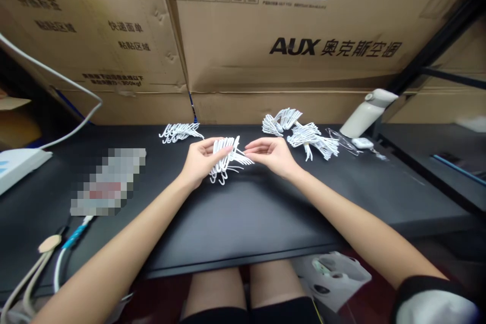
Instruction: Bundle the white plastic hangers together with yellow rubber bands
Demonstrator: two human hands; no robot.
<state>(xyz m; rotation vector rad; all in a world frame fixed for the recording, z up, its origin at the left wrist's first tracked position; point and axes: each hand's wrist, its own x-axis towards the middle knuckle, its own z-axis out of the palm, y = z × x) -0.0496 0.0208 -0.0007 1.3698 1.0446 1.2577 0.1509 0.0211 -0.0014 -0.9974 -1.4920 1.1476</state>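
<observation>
My left hand (pixel 201 162) is closed around a bundle of white wire hooks (pixel 226 154), held just above the black desk. Their curved ends hang down on the near side, and straighter ends fan out to the right. At those right-hand ends, the thumb and fingers of my right hand (pixel 271 154) are pinched together on the tip of a hook; exactly how many they grip is hidden. Behind my left hand lies a row of similar white hooks (pixel 180 131). Further bunches of white hooks (pixel 313 139) are piled beyond my right hand.
Large cardboard boxes (pixel 235 76) stand behind the black desk (pixel 243 223). A cream bottle (pixel 364 116), white earphone case (pixel 362 143) and clear plastic wrapping are at the right. At left lie a blurred-out device (pixel 108 182), cables and a white box (pixel 23 164). A bag (pixel 334 278) sits below the desk edge.
</observation>
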